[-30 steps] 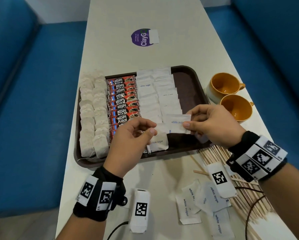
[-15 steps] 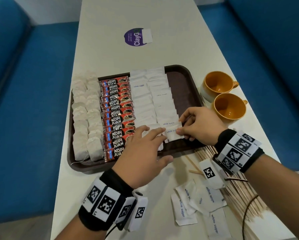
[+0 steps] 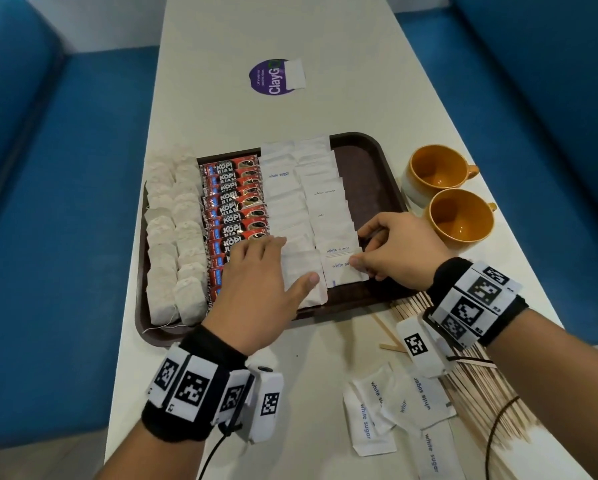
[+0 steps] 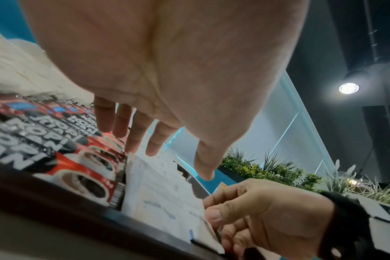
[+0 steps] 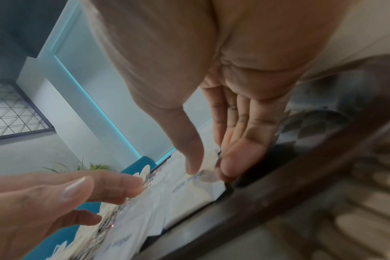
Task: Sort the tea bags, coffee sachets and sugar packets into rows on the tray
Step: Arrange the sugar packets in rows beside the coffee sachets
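Note:
On the brown tray, tea bags fill two columns at the left. Red coffee sachets form one column, and white sugar packets form two. My right hand pinches the right edge of the nearest sugar packet, which lies flat at the near end of the right sugar column. The thumb lies on the packet and the fingers curl at its edge. My left hand is spread flat with straight fingers over the near coffee sachets and sugar packets, its thumb on the near left packet.
Two orange cups stand right of the tray. Loose sugar packets and a pile of wooden stir sticks lie on the table near me. A purple sticker is farther up. Blue benches flank the table.
Both hands came down from above the tray. The packet held up in the air now lies at the near end of the right sugar column. My left hand opened flat over the rows.

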Demonstrator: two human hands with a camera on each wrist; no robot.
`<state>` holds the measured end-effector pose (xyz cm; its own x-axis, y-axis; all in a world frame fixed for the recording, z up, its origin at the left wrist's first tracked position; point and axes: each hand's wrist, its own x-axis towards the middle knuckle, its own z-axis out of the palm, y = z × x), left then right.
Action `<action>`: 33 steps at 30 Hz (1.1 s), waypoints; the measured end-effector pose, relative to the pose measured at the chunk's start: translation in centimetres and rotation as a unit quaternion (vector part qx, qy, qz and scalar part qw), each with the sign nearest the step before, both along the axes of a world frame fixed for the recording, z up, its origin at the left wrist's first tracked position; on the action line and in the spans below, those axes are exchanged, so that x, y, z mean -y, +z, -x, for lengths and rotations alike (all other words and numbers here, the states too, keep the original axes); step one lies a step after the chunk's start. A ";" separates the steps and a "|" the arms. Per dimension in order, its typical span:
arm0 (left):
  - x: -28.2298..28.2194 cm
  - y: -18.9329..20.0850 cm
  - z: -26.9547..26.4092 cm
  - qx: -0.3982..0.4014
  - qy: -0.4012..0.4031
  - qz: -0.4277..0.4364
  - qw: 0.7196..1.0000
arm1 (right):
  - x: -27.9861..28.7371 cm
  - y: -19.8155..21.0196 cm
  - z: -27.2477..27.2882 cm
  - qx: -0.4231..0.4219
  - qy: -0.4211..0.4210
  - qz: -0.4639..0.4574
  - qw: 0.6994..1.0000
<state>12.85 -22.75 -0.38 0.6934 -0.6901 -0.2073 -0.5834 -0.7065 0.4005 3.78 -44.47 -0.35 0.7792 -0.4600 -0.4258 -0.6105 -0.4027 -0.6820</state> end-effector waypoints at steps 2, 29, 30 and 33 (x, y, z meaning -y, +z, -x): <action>0.2 0.1 0.1 -0.008 -0.006 0.004 1.000 | 0.0 0.0 -0.1 -0.002 0.005 0.004 1.000; -1.3 0.2 0.8 -0.049 0.020 0.057 0.997 | -0.1 1.1 -1.0 -0.024 -0.007 0.026 0.999; -1.3 0.2 0.8 -0.049 0.018 0.057 0.997 | 0.1 1.1 -1.3 -0.020 -0.002 0.025 0.999; -1.2 0.1 0.6 -0.057 0.020 0.063 0.996 | 0.4 1.2 -1.9 -0.021 0.015 0.020 0.999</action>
